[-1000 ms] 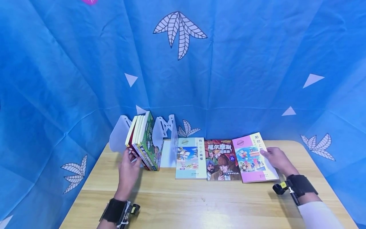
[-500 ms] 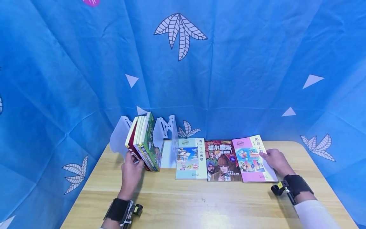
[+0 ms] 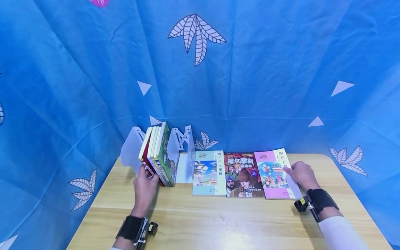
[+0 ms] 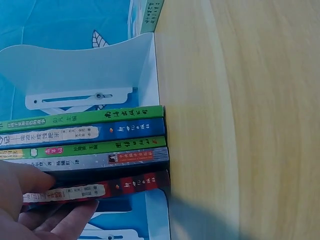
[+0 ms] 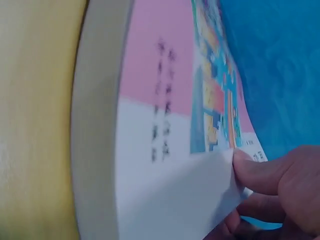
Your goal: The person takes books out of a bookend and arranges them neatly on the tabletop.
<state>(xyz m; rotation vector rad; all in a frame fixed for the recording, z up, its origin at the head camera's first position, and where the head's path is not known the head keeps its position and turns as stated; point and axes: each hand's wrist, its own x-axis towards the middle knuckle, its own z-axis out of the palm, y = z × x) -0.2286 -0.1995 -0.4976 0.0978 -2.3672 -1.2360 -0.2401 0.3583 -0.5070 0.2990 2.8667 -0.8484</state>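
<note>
My left hand [image 3: 146, 189] holds a thin red book [image 4: 135, 185] by its spine, with the thumb on one side and fingers on the other. That book leans at the left end of a row of upright books, the outermost a green book [image 3: 163, 152]. A narrow gap parts it from its grey-spined neighbour [image 4: 100, 162]. Around the row stands a white metal bookend rack [image 3: 131, 147]. At the right, my right hand [image 3: 303, 175] pinches the edge of a pink-and-white paperback [image 3: 275, 173], thumb on the cover and fingers beneath; the book lies on the table, slightly turned.
A pale green paperback [image 3: 208, 191] and a dark red comic-style book [image 3: 243, 173] lie face up between the rack and the pink paperback. Behind the wooden table [image 3: 218, 222] hangs a blue patterned curtain [image 3: 265, 86].
The red book has shifted slightly right with my left hand, nearer the other books. My right hand has turned the pink paperback a little straighter, its top edge moving down slightly.
</note>
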